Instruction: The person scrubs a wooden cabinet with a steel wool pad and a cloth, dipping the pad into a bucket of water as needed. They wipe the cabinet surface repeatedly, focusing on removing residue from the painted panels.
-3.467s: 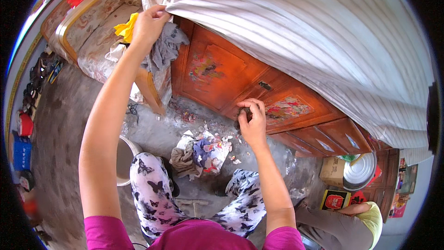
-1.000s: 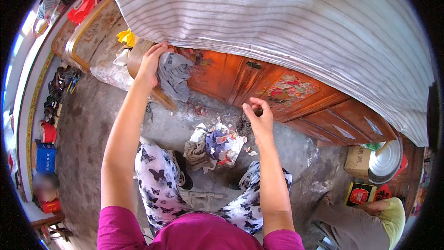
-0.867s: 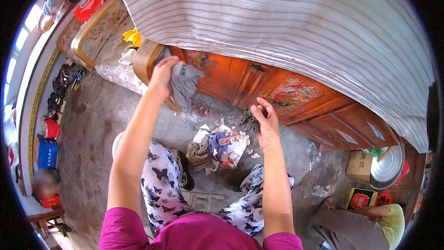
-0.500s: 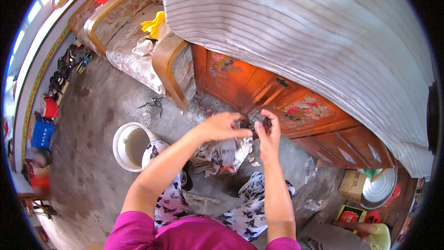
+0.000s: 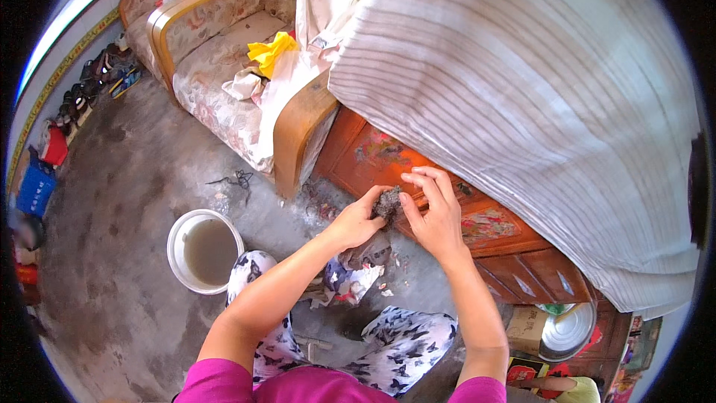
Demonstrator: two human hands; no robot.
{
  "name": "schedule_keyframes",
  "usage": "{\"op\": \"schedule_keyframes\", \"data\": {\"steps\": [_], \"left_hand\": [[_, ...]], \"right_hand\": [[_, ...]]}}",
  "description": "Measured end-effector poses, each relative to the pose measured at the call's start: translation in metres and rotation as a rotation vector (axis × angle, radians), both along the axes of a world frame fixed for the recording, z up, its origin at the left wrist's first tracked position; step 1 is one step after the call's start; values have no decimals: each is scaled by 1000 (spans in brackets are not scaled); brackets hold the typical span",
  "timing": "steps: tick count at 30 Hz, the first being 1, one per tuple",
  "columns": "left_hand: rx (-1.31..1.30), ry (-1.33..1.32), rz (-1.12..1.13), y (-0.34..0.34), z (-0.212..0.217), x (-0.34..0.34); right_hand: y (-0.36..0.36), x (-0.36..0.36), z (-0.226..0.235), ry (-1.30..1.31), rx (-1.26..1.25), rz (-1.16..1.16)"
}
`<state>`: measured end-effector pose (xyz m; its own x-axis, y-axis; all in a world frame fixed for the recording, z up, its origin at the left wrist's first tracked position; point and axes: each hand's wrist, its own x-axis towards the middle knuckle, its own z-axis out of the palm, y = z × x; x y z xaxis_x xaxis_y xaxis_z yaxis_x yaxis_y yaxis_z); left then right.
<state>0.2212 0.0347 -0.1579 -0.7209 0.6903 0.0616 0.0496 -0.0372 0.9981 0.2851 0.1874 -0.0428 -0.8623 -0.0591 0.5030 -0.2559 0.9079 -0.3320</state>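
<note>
Both of my hands meet in front of the orange painted wooden bed base [image 5: 388,157]. My left hand [image 5: 356,221] pinches a small dark grey wad of dusty fluff [image 5: 388,202]. My right hand [image 5: 432,213] touches the same wad from the right, its fingers spread above it. A striped white cloth [image 5: 522,82] hangs over the bed above my hands. A crumpled pile of patterned rags and paper scraps [image 5: 347,277] lies on the concrete floor below them, between my knees.
A white bucket [image 5: 201,250] of murky water stands on the floor at my left. A floral armchair [image 5: 224,75] with wooden arms holds yellow and white cloths. Shoes [image 5: 97,82] line the left wall. A metal bowl [image 5: 567,328] and boxes sit at lower right.
My left hand let go of the striped cloth near the armchair and came down to join my right hand on the grey wad. The view swung, bringing the bucket into sight.
</note>
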Motion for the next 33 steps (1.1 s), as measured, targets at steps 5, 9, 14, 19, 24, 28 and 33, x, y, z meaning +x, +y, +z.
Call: {"op": "schedule_keyframes", "data": {"steps": [5,9,14,19,24,28,33], "left_hand": [[48,-52,25,-10,-7,-4],[55,-89,6,-9,-17,-11],[133,-201,-30,-13,13,-3],[143,-101,3,-13,-5,-1],[78,-90,-33,-16,2,1],[18,-84,-30,-34,18,-1],[78,-81,0,-32,21,-2]], "right_hand": [[-23,-46,54,93,336,129],[-42,-85,76,143,555,285],[-71,-119,90,139,725,338],[-105,-160,112,181,1059,193],[-89,-196,109,-108,1115,-19],[-94,-201,141,-161,822,-238],[-57,-229,207,291,189,-233]]}}
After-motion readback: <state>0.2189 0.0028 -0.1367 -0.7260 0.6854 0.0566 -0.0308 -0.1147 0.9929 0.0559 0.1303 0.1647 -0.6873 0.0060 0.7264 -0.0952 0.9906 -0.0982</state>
